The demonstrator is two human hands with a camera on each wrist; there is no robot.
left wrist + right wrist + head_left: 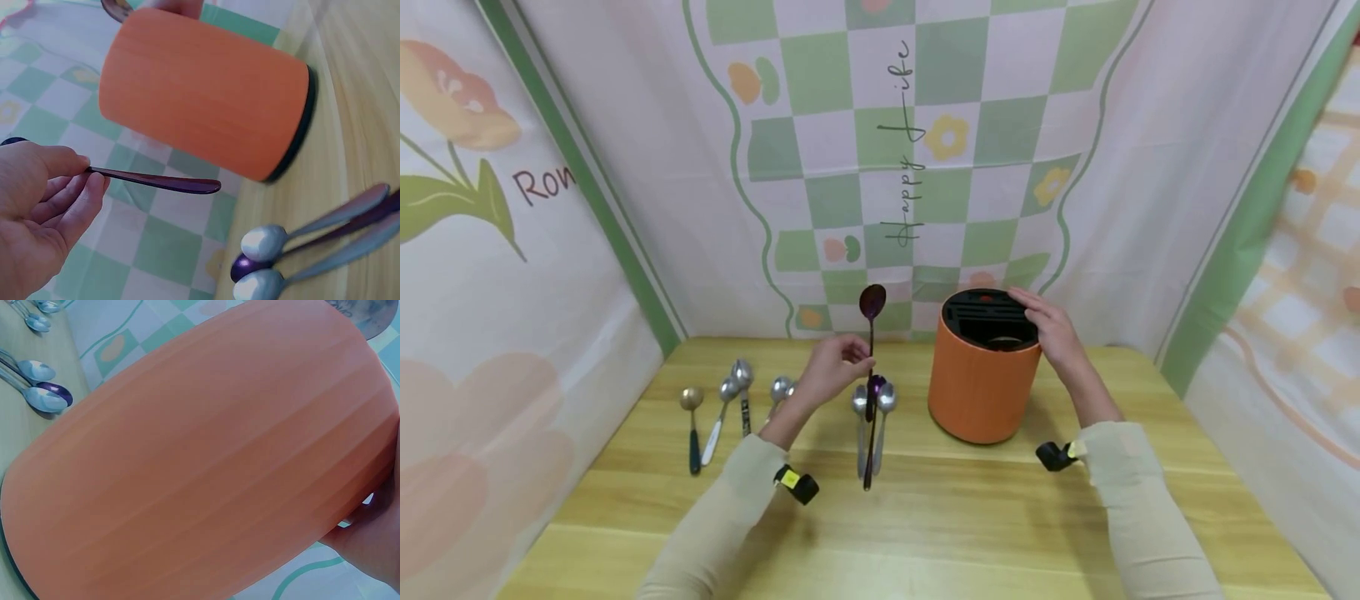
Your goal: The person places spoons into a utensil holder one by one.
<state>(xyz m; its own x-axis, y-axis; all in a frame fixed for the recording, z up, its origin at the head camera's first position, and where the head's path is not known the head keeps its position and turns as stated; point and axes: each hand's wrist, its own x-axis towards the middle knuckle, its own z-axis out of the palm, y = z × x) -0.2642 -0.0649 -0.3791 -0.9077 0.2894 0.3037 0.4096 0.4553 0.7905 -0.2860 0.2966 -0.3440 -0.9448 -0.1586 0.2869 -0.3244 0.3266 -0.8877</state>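
Observation:
My left hand pinches a dark purple spoon by its thin handle between thumb and fingers. The spoon is upright, bowl on top, and the handle's lower end points down toward the table in the left wrist view. To its right stands an orange utensil holder with a black slotted top. Extended fingers of my right hand rest on the holder's right rim. A shiny spoon bowl shows at the holder's mouth.
Below the left hand lie two silver spoons with a purple spoon between them. Farther left are a gold spoon with a dark handle, a white-handled spoon, and several others. A patterned curtain closes the wooden table's far side.

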